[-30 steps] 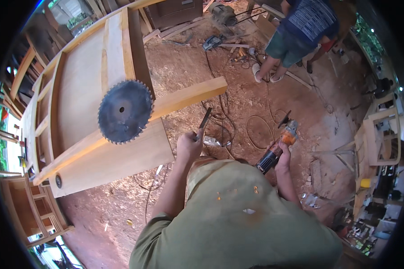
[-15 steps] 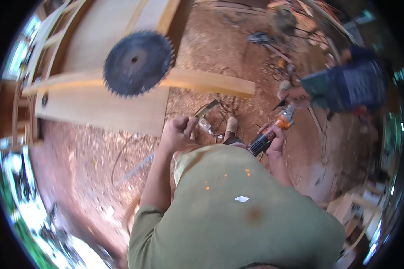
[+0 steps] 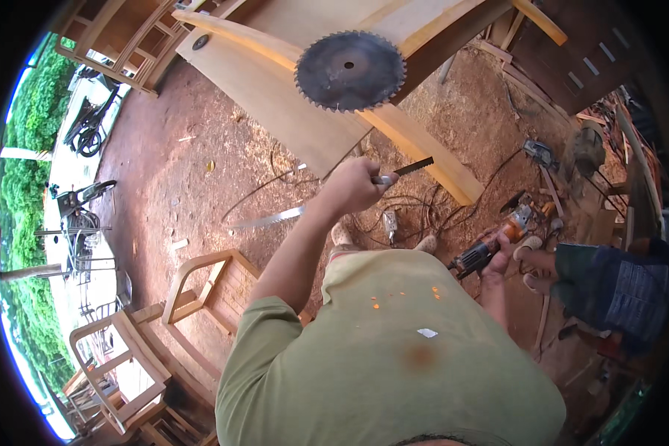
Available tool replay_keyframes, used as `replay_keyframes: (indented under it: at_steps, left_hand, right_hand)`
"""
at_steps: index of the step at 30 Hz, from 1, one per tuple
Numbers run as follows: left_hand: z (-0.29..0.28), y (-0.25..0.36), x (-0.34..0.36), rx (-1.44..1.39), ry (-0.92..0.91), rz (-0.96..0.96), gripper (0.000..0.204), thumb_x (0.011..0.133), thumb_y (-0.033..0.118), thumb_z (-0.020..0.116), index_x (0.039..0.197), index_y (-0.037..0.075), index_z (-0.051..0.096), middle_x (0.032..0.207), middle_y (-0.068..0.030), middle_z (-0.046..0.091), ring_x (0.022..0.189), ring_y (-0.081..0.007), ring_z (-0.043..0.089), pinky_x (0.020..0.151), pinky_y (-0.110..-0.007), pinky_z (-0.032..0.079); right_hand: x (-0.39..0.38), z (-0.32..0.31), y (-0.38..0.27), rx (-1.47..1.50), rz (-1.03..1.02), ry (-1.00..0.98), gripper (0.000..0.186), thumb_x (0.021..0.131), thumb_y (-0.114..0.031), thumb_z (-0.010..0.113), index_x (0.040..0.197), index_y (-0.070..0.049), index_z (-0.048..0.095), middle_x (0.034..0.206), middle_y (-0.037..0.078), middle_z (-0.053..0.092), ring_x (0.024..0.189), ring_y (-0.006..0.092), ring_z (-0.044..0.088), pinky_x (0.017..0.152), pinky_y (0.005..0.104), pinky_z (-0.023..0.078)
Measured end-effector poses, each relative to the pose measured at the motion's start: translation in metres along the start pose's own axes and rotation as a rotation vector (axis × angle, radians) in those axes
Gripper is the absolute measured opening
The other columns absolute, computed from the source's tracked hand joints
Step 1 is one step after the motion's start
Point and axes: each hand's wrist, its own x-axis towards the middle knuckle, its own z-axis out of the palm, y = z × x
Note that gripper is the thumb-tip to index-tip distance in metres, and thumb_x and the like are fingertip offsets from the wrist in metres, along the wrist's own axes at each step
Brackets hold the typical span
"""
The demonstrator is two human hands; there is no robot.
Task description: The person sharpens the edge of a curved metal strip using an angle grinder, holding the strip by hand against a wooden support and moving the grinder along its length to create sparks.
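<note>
My left hand (image 3: 351, 184) is closed around a toothed saw blade (image 3: 415, 166), whose dark end sticks out past my fingers. On the other side of my forearm a silvery toothed strip (image 3: 275, 217) shows roughly in line with it; I cannot tell whether they are one piece. My right hand (image 3: 500, 256) grips an orange and black angle grinder (image 3: 490, 244) low at my right side, its dark disc pointing away from me. Ahead, a large round saw blade (image 3: 349, 70) with a centre hole lies across a wooden beam (image 3: 431, 154) on a pale wooden panel (image 3: 297, 123).
At the right, another person in dark blue and green clothing (image 3: 609, 290) is close to the grinder. Cables and a small power tool (image 3: 390, 224) lie on the dirt floor by my feet. Wooden chair frames (image 3: 208, 286) stand at the left; motorbikes (image 3: 82, 204) are beyond.
The view has swung, so the panel and round blade appear further right. My left hand and its blade appear further right and higher. The grinder is still in my right hand.
</note>
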Motion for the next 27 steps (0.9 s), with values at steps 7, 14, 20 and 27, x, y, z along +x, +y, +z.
replay_keyframes:
  at_steps: [7,14,20,27]
  left_hand:
    - [-0.005,0.007,-0.006,-0.078,-0.030,0.047,0.049,0.093,0.036,0.070,0.067,-0.003,0.059,0.056,-0.0180,0.050,0.053,-0.0279,0.045,0.056,-0.045,0.040]
    - [-0.032,-0.018,-0.025,-0.363,0.045,0.524,0.043,0.097,0.022,0.067,0.067,-0.003,0.051,0.056,-0.0106,0.040,0.052,-0.0202,0.038,0.050,-0.038,0.033]
    - [-0.047,-0.037,-0.031,-0.446,0.073,0.593,0.026,0.096,0.016,0.067,0.080,-0.004,0.063,0.064,-0.0068,0.050,0.057,-0.0167,0.045,0.053,-0.033,0.036]
    - [-0.030,-0.042,-0.025,-0.437,0.104,0.526,0.029,0.099,0.015,0.063,0.076,-0.003,0.060,0.061,-0.0012,0.048,0.056,-0.0103,0.041,0.051,-0.030,0.031]
  right_hand:
    - [-0.017,0.002,0.028,0.037,-0.094,0.092,0.031,0.083,-0.034,0.068,0.101,-0.011,0.059,0.085,0.009,0.066,0.074,0.0268,0.066,0.068,0.0420,0.058]
    - [-0.041,0.024,0.034,0.016,-0.073,0.167,0.028,0.084,-0.035,0.067,0.097,-0.011,0.060,0.082,0.009,0.066,0.073,0.0270,0.067,0.069,0.0425,0.058]
    - [-0.058,0.036,0.032,0.013,-0.090,0.212,0.030,0.084,-0.036,0.069,0.095,-0.009,0.061,0.081,0.011,0.066,0.072,0.0265,0.067,0.069,0.0398,0.058]
    - [-0.054,0.022,0.029,0.063,-0.059,0.175,0.027,0.084,-0.029,0.070,0.096,-0.007,0.059,0.082,0.010,0.065,0.073,0.0256,0.067,0.070,0.0403,0.058]
